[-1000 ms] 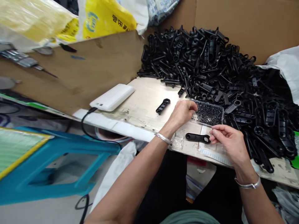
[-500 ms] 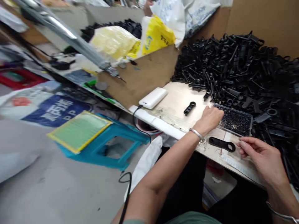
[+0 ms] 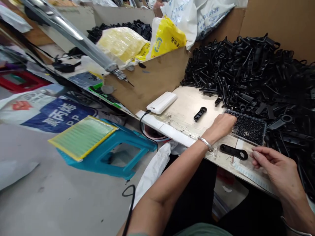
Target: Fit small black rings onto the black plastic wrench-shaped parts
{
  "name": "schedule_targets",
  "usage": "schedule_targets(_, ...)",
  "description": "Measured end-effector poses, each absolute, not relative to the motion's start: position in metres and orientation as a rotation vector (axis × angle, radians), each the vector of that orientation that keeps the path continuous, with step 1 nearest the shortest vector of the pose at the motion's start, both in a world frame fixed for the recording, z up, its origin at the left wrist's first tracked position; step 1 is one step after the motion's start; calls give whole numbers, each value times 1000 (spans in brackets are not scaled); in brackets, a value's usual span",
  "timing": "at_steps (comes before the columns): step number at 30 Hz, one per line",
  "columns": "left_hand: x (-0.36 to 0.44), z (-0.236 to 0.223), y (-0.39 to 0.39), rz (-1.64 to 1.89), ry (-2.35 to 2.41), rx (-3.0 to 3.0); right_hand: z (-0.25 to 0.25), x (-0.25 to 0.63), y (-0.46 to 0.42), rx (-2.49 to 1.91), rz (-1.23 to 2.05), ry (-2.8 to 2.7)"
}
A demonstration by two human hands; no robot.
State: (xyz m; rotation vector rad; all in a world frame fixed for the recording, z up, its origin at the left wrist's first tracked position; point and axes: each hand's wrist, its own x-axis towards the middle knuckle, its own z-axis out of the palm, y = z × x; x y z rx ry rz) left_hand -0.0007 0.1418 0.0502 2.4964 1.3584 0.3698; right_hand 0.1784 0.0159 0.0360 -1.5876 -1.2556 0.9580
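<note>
My left hand (image 3: 222, 126) is closed, its fingertips curled down at the left end of a clear shallow tray (image 3: 265, 132) full of tiny black pieces; whatever it pinches is hidden. Thumb and fingers of my right hand (image 3: 278, 165) are pressed together just right of a flat black plastic part (image 3: 233, 151) with a ring-shaped end. That part lies on the bench between both hands, untouched. Anything in the right pinch is too small to make out. A second black part (image 3: 200, 114) rests on the board farther left.
A large heap of black plastic parts (image 3: 246, 72) covers the back and right of the bench (image 3: 185, 101). A white power bank (image 3: 161, 102) with a cable lies by the cardboard divider (image 3: 152, 78). An electric screwdriver (image 3: 110, 67) hangs at upper left. On the floor stands a blue stool (image 3: 98, 150).
The view has shifted very slightly. Both hands stay almost where they were, and the black parts on the bench have not moved.
</note>
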Motion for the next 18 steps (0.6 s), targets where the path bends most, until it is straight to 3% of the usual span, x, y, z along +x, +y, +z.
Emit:
schedule_targets(10, -13, 54, 131, 834, 1374, 2108, 39, 170, 20, -1414, 1043, -1138)
schedule_targets(14, -13, 56, 106, 1181, 1164, 1547, 46, 166, 17, -1354, 1122, -1050)
schedule_targets(18, -9, 56, 68, 1243, 912, 990, 55, 158, 12, -1238, 1165, -968)
